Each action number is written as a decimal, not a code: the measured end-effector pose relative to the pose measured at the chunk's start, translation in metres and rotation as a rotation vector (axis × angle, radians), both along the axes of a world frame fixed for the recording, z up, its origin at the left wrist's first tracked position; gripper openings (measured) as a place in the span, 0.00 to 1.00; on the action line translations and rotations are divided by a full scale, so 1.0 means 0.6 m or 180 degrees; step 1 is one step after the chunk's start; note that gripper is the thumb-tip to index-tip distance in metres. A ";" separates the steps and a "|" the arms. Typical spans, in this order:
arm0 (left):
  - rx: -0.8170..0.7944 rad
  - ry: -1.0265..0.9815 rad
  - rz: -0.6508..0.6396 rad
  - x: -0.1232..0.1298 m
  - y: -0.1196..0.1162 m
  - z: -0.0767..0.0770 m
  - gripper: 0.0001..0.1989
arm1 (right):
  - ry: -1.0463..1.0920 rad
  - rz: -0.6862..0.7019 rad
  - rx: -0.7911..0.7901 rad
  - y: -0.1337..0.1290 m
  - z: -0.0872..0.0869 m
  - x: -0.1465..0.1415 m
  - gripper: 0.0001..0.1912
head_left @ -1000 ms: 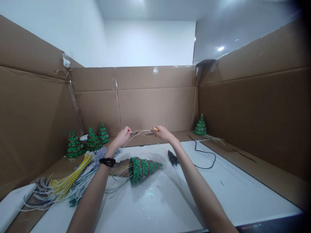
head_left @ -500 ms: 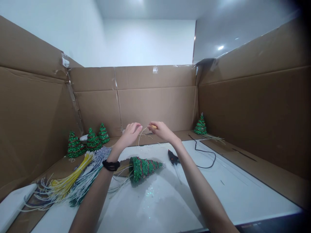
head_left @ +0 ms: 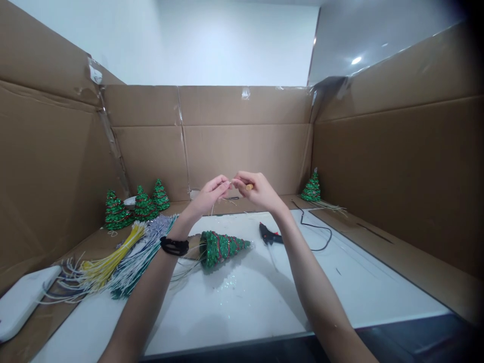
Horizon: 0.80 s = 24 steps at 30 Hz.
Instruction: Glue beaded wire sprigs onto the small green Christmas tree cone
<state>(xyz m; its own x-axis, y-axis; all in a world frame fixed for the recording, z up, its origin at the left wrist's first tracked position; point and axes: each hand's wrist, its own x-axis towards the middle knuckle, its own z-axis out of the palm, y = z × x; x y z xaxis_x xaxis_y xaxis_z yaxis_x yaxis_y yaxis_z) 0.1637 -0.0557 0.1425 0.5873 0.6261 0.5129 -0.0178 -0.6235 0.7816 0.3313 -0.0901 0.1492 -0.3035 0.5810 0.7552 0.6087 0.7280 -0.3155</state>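
Observation:
My left hand is raised over the far edge of the table, its thumb and fingers pinched on a thin pale strand that hangs below it. Close beside it, my right hand is closed around a small tool with a light wooden handle; the tool's working end is too small to make out. The fingertips of both hands nearly meet. Below them a glittery green Christmas tree with red garland lies on its side, pale strands coming from its base.
A black glue gun with a black cord lies right of the tree. At left are yellow strands, white-green strands and several upright trees. Another tree stands back right. Cardboard walls surround the white tabletop.
The hands have come closer together, and the left fingers have closed on the strand. The camera view has tilted slightly down. The lying tree and glue gun stay put.

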 end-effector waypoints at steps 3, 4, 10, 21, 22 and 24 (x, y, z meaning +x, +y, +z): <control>0.0077 0.0018 -0.0002 -0.006 -0.007 0.006 0.09 | 0.0067 0.0143 -0.0019 -0.002 -0.001 -0.005 0.19; 0.0103 0.0016 -0.0012 -0.008 -0.010 0.007 0.08 | 0.0075 0.0188 -0.0057 -0.003 0.000 -0.006 0.18; 0.0109 -0.0040 -0.0082 -0.011 -0.018 0.012 0.10 | 0.0093 0.0391 -0.0179 -0.010 0.004 -0.007 0.17; 0.0860 0.0100 0.0287 -0.015 -0.033 0.019 0.09 | 0.0503 0.0537 -0.0205 -0.017 0.004 -0.021 0.20; 0.1012 0.0165 0.0427 -0.016 -0.035 0.020 0.09 | 0.0542 0.0594 -0.0294 -0.016 0.004 -0.021 0.20; 0.1236 0.0313 0.0719 -0.019 -0.039 0.022 0.11 | 0.0582 0.0660 -0.0429 -0.014 0.004 -0.021 0.21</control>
